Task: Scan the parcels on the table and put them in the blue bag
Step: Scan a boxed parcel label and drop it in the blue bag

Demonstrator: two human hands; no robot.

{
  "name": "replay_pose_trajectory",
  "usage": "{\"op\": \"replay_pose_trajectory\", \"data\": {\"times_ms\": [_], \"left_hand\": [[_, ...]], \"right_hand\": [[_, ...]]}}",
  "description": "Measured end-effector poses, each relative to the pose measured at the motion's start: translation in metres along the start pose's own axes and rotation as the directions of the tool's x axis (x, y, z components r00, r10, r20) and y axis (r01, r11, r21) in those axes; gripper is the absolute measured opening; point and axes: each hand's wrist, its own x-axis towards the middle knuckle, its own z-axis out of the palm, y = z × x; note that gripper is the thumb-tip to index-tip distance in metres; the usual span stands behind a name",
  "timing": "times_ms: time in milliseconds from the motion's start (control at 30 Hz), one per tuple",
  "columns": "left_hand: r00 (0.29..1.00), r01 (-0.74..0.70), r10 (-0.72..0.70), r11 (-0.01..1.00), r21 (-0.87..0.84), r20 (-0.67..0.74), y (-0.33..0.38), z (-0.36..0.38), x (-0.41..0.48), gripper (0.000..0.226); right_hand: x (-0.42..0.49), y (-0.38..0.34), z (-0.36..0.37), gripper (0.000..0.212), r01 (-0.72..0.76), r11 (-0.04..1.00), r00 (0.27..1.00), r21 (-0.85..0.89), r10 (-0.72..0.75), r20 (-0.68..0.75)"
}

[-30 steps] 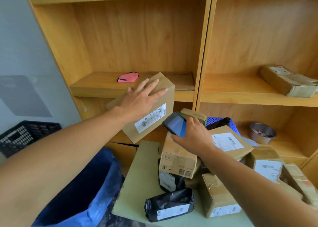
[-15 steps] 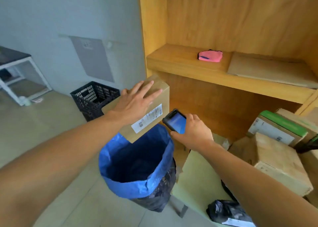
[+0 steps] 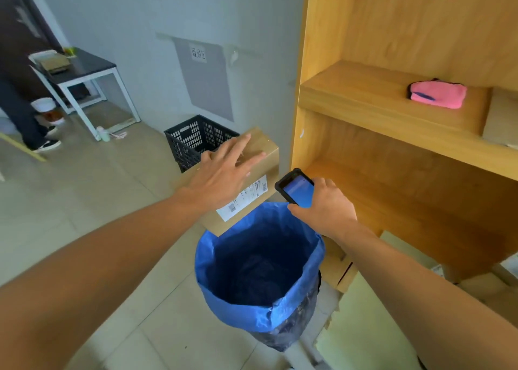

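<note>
Holding parcel (image 3: pixel 262 170) over blue bag (image 3: pixel 313 260) far rim | left hand (image 3: pixel 224 173) fingers spread on top | right hand (image 3: pixel 328 207) fingers curled round scanner (image 3: pixel 297 189) | bag mouth open below

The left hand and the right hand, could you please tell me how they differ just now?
The left hand lies with fingers spread straight over the box; the right hand curls round the scanner. The left hand is nearer the crate, the right hand nearer the shelf. Both are by the bag, at its far rim.
</note>
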Motion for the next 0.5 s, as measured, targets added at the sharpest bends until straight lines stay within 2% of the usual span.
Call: {"op": "replay_pose_trajectory", "data": {"times_ms": [267,500], "left_hand": [[1.000,-0.004,0.004,0.999,-0.032,0.014,-0.017,0.031,0.043,0.059],[0.999,-0.034,0.032,0.986,-0.162,-0.012,-0.039,0.073,0.066,0.059]], "right_hand": [[0.047,-0.002,0.016,0.083,-0.024,1.000,0.999,-0.017,0.025,0.037],[0.064,-0.008,0.036,0.085,-0.163,0.986,0.986,-0.031,0.163,0.022]]}}
